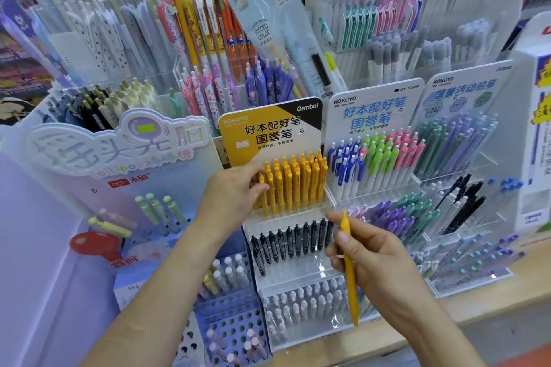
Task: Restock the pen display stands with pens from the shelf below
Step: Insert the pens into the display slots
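Observation:
A clear tiered display stand point(298, 214) with a yellow and black header card holds several yellow pens point(298, 182) in its top row, black pens point(295, 240) in the middle row and pale capped pens point(304, 301) at the bottom. My left hand point(232, 194) pinches the leftmost yellow pen point(263, 194) in the top row, fingers closed around it. My right hand point(366, 256) holds one loose yellow pen point(349, 271) upright in front of the stand, tip down.
To the right stands a display with blue, green and pink pens point(375, 164), then pastel mechanical pencils point(456, 146). A pastel lollipop-pen stand point(119, 146) is on the left. Taller racks of pens fill the back. A wooden shelf edge point(492, 292) runs along the bottom right.

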Tool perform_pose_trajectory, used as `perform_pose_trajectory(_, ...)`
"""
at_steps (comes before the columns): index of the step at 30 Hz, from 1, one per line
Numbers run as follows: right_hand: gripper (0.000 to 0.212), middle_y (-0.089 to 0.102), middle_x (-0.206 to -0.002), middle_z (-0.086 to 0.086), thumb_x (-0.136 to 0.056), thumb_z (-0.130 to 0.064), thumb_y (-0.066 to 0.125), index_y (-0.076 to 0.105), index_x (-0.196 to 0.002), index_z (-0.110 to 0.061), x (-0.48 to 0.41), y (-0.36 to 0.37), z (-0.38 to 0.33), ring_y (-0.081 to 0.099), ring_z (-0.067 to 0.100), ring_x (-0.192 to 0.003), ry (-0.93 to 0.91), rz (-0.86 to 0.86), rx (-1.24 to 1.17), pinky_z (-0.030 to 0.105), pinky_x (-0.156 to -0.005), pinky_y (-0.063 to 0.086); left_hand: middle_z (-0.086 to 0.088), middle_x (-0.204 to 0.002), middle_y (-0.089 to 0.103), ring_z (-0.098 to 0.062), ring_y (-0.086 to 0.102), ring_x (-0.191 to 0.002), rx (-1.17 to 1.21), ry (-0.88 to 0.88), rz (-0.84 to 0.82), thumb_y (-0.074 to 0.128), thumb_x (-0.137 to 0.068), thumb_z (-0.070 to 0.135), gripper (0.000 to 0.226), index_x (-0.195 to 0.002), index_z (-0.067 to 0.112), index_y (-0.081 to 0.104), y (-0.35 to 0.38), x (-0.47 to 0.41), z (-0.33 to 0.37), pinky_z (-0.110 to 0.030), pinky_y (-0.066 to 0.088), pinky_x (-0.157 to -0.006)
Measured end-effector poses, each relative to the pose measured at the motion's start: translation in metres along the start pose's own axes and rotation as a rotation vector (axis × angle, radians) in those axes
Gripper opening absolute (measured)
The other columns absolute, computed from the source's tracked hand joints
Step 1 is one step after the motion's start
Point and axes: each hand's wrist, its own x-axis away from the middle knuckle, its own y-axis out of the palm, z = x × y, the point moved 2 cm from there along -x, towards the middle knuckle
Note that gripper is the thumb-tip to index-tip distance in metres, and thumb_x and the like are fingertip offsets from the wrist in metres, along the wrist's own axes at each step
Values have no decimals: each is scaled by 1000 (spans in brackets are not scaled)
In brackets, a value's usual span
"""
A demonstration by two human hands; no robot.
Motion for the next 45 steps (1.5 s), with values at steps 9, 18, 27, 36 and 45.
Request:
perform_pose_trajectory(9,75,70,-86,17,-37,-47,96,76,-99,-11,-1,4,-4,72,33,-82,10,14,-41,29,-66,57,2,-81,64,-22,61,-80,-118,-49,-138,73,-83,29,29,-107,21,62,-4,-8,4,-37,50,-72)
perform_pose_trajectory(18,62,70,-84,24,-32,-39,99,72,-81,-11,0,3,-2,72,37,-80,-36,54,-69,29,-67,58,13,-75,61,-4,57,-68,154,-150,-49,67,-88,26,34,-119,36,58,-20,28,41,-19,48,-64)
perform_pose_trajectory(27,24,72,-72,10,-59,-5,76,64,-79,0,-1,17,-2,70,14,-69,-137,3,128,20,-65,55,4,-79,72,-6,62,-70,856,-440,-276,78,-69,31,23,-89,22,74,-7,69,75,-15,46,-60)
perform_pose_trajectory(36,25,76,-94,6,-71,-7,76,70,-96,-9,-2,16,5,71,16,-93,-137,-24,299,23,-77,54,6,-85,73,-10,68,-82,799,-372,-164,72,-81,23,9,-87,29,71,-14,72,69,-26,54,-75)
perform_pose_trajectory(45,25,75,-101,0,-86,4,64,72,-101,-15,-1,-1,6,69,16,-97,-118,105,301,29,-77,57,6,-86,73,-12,70,-85,560,-320,301,70,-85,13,17,-94,28,69,-53,30,19,-33,56,-83)
